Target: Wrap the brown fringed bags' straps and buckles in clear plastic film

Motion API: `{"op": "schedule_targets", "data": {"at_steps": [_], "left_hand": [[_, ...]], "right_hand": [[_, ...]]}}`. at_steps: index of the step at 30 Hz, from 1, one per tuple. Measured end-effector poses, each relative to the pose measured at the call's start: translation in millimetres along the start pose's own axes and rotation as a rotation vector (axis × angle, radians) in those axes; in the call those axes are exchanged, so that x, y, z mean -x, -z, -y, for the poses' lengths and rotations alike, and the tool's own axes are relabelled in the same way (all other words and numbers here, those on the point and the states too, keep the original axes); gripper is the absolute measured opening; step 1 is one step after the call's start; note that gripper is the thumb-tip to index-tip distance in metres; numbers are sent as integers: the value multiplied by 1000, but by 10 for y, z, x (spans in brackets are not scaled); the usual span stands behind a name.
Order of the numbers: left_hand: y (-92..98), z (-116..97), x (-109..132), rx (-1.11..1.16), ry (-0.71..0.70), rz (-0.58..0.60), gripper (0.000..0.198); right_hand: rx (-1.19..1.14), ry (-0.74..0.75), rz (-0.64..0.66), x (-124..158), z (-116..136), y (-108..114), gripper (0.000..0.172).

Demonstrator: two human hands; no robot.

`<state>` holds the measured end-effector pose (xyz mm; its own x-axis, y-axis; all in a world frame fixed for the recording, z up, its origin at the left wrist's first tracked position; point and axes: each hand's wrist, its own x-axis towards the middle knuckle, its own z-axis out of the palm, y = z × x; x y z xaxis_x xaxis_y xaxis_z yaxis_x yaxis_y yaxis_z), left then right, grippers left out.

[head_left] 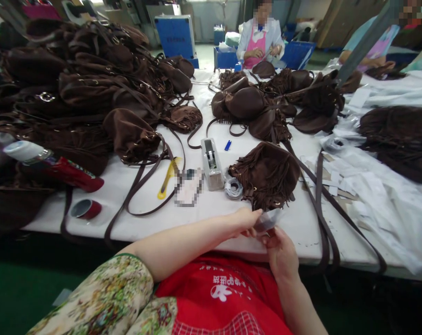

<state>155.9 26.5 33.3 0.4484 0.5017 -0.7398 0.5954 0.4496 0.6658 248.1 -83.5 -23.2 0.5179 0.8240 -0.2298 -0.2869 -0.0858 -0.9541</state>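
Note:
Both my hands meet at the near edge of the white table. My left hand and my right hand pinch a small clear plastic piece between their fingertips. Just beyond them lies a brown fringed suede bag with long straps trailing off the table edge. A tape dispenser, a roll of tape and a yellow comb lie to the left of that bag.
A tall heap of brown bags fills the left side, more bags sit at the centre back. White paper and plastic wrapping cover the right. A red cup and red bottle lie left. Two people work at the far end.

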Motion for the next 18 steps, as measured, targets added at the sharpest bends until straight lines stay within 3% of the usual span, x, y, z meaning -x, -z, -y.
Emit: {"op": "schedule_targets", "data": {"at_steps": [4, 11, 15, 18], "left_hand": [[-133, -47, -104, 181, 38, 36, 37], [-138, 9, -193, 185, -59, 62, 14], [-17, 102, -260, -100, -325, 33, 21], [109, 137, -273, -354, -479, 118, 25]], "right_hand": [[152, -57, -107, -1, -32, 54, 36], [252, -109, -32, -28, 91, 153, 42], [249, -87, -94, -59, 82, 209, 39], [206, -82, -89, -84, 58, 235, 36]]}}
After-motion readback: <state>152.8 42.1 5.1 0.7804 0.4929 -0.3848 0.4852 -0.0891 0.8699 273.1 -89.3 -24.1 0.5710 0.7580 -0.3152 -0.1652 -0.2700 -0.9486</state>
